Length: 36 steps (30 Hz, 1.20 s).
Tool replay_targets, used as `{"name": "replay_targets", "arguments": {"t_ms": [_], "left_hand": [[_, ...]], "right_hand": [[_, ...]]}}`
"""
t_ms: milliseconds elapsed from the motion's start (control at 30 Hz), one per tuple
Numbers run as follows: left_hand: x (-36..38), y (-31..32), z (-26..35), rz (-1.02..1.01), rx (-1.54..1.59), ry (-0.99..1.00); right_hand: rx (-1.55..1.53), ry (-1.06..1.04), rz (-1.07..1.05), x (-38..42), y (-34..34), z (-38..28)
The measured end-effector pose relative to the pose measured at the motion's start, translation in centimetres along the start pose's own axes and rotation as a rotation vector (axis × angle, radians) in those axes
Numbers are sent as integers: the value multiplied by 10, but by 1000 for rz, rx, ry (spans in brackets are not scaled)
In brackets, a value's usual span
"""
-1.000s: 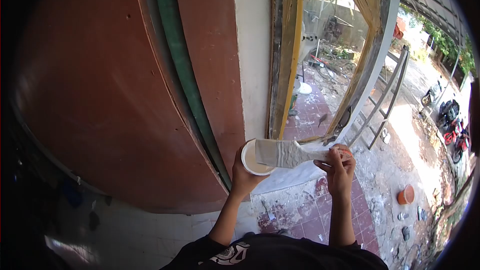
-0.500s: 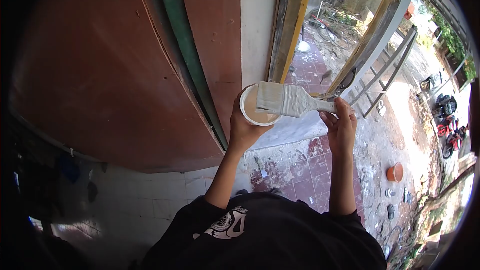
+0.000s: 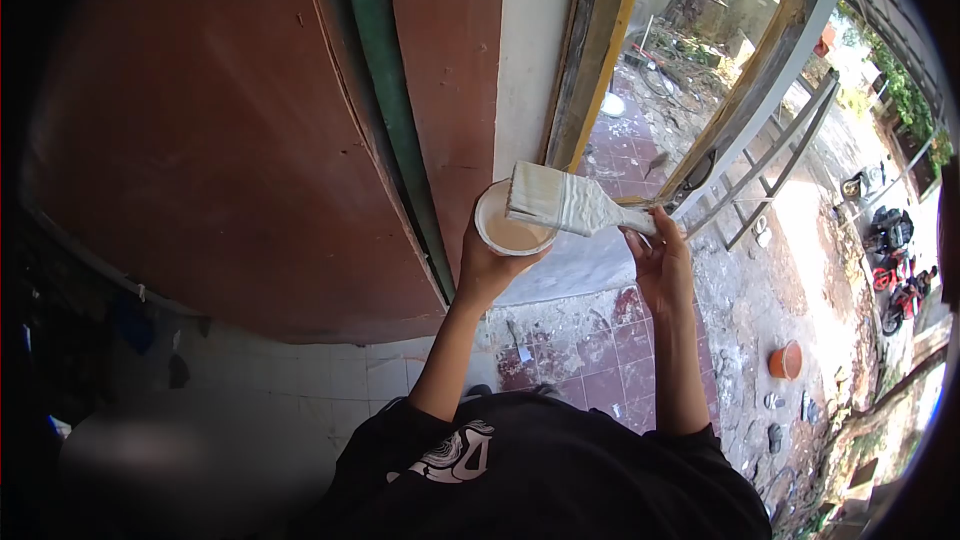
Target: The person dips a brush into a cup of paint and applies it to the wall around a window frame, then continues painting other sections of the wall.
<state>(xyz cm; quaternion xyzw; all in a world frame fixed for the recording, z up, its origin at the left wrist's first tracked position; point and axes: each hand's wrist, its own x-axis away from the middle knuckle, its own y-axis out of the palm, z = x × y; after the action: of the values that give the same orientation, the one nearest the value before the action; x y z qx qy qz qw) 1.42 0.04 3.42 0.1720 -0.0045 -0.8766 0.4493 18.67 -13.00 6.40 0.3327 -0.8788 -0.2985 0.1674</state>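
My left hand [image 3: 487, 265] is wrapped round a white paint cup [image 3: 514, 242] with pale, cream-coloured paint inside. A wide paintbrush [image 3: 590, 204], crusted with whitish paint, is gripped by its handle in my right hand [image 3: 664, 258]. Its bristles point left and overlap the cup's right rim in this view. Both hands are held out in front of my chest, before a window frame [image 3: 612, 60] with a yellow edge.
A red-brown panel [image 3: 230, 150] fills the left side, with a green strip beside it. To the right stand a ladder [image 3: 775, 165] and, on the ground, an orange bucket [image 3: 785, 360]. Motorbikes [image 3: 890, 250] are parked further off. Paint-stained tiles [image 3: 590, 350] lie below.
The paintbrush and my right hand have shifted slightly left, and the brush now tilts more, handle end lower. The view has turned a little. Both hands keep their grip.
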Motion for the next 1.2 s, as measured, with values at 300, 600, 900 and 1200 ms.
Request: {"name": "replay_targets", "arguments": {"t_ms": [300,600,900,1200], "left_hand": [[-9,-2,-10,-27,54,-5],[27,-30,-33,-97,-49,-50],[51,-64,-37,-27,-94,-131],[66,-64,-37,-6,-73,-211]], "right_hand": [[-242,-377,-157,-24,93,-64],[-113,-1239,-351,-47,205,-125],[513,-2040,-246,-72,259,-144],[839,-2228,-255,-88,263,-151]]}}
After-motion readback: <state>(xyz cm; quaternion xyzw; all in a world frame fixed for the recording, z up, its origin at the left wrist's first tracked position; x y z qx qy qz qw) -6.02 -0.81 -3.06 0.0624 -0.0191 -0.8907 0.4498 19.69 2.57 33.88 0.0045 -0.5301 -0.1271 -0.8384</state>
